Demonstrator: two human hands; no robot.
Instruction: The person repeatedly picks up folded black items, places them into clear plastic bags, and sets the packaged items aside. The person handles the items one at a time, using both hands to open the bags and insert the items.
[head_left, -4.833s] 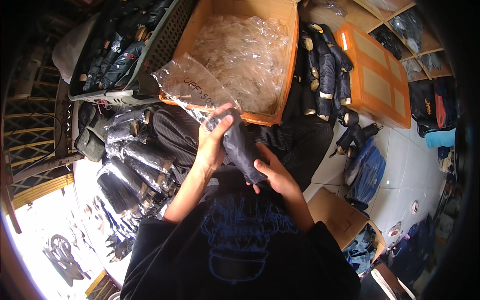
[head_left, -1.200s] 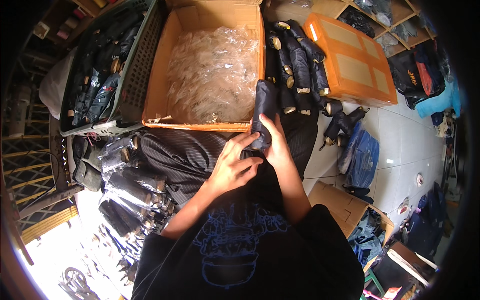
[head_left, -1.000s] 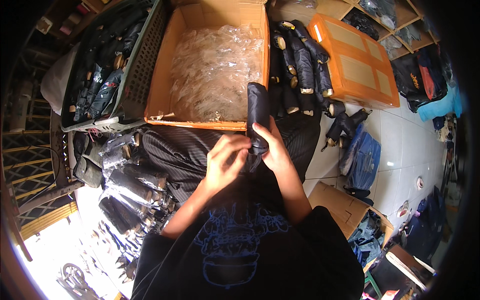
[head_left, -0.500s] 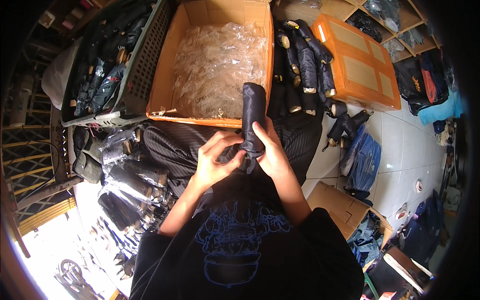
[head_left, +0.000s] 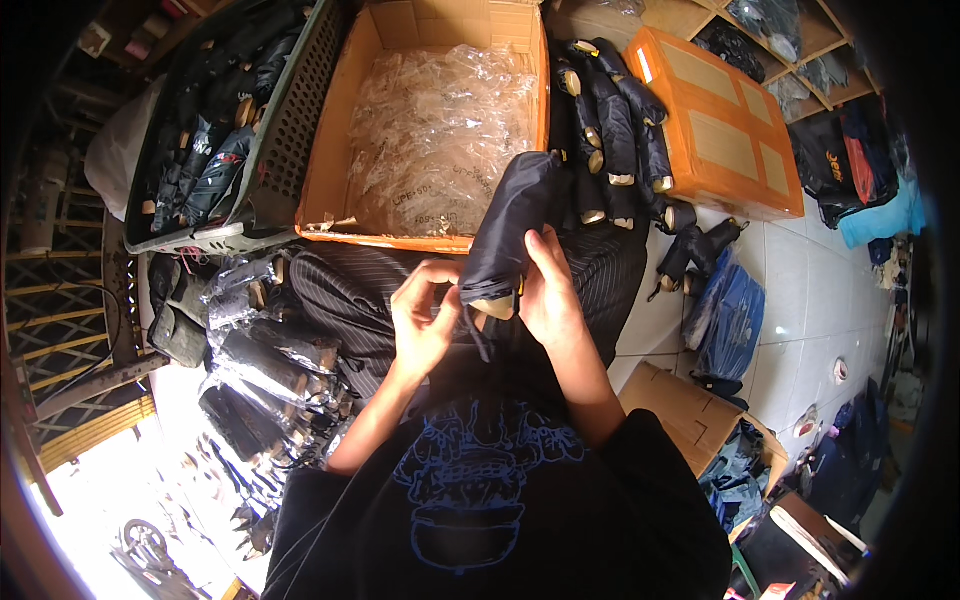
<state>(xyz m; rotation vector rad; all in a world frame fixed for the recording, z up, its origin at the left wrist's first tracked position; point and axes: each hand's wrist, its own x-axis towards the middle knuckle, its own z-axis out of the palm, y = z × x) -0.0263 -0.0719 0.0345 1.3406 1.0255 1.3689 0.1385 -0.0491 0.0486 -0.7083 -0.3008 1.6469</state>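
Note:
A folded black umbrella [head_left: 508, 230] in a dark fabric sleeve is held over my lap, its top leaning to the right. Its beige handle end [head_left: 493, 306] faces me, and a dark wrist strap hangs below it. My right hand [head_left: 552, 298] grips the umbrella's lower right side, thumb along the fabric. At the lower left edge, my left hand [head_left: 424, 318] has its fingers curled and pinched against the sleeve beside the strap.
Ahead stands an open cardboard box [head_left: 322, 190] with clear plastic sleeves inside. A perforated crate [head_left: 285, 130] of umbrellas is at its left. Several black umbrellas [head_left: 615, 130] lie right of it, beside an orange taped box [head_left: 720, 125]. Plastic-wrapped umbrellas [head_left: 262, 362] lie at my left.
The umbrella has tipped from nearly upright to leaning right, and its beige handle end and hanging strap now show. My right hand has shifted slightly right.

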